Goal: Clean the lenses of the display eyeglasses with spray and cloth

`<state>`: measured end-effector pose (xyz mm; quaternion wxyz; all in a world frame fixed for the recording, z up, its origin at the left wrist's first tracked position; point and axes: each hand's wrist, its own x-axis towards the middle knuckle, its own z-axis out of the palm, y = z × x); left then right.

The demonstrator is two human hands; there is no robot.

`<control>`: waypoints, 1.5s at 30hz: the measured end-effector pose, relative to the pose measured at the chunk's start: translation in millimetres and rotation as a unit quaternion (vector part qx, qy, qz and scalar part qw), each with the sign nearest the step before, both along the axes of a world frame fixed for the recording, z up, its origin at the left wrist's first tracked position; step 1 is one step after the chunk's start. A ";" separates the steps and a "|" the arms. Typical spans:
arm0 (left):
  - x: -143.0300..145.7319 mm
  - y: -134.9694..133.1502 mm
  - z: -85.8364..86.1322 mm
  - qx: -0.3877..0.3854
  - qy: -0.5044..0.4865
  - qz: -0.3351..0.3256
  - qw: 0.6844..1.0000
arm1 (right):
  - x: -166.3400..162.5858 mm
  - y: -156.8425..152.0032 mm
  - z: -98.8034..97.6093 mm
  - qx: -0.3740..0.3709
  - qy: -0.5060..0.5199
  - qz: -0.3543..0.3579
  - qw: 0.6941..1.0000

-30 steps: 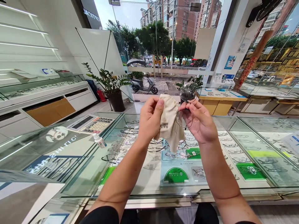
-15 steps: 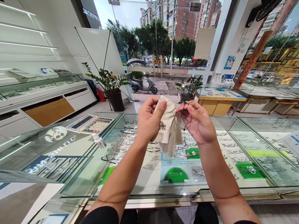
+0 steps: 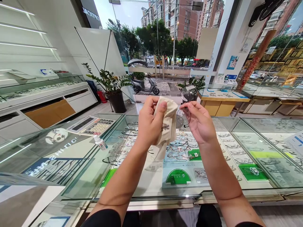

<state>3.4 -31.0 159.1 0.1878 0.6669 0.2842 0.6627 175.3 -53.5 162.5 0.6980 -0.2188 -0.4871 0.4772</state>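
Note:
Pinched in my left hand [image 3: 151,121] is a cream cleaning cloth [image 3: 168,127] with dark printed characters; it hangs in folds below my thumb. My right hand [image 3: 199,121] grips a pair of thin, dark-rimmed round eyeglasses [image 3: 183,117] near the middle, one lens above the fingers and the other below. The glasses are turned nearly upright, just right of the cloth, with a narrow gap between them. Both hands are raised over a glass display case [image 3: 146,189]. Part of the frame is hidden by my right fingers.
Rows of eyeglasses and a green semicircular MOHOE card [image 3: 178,177] lie inside the case. On the glass top to the left are a calculator [image 3: 91,125] and a small white bottle [image 3: 100,142]. A potted plant [image 3: 115,101] stands beyond, before the window.
The cloth has come away from the glasses and moved slightly left with my left hand. My right hand has shifted a little left, still holding the glasses.

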 end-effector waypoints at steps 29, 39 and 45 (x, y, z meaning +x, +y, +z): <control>20.7 -10.6 -4.4 -0.124 -0.014 -0.132 0.983 | -16.1 13.8 -9.7 0.004 0.081 -0.011 0.997; 18.0 0.0 -6.1 -0.252 0.006 -0.321 0.913 | -12.5 12.8 -7.8 -0.030 0.067 0.024 0.997; 23.5 -4.7 -6.8 -0.201 0.015 -0.312 0.928 | -13.8 18.3 -10.1 -0.030 0.075 0.036 0.996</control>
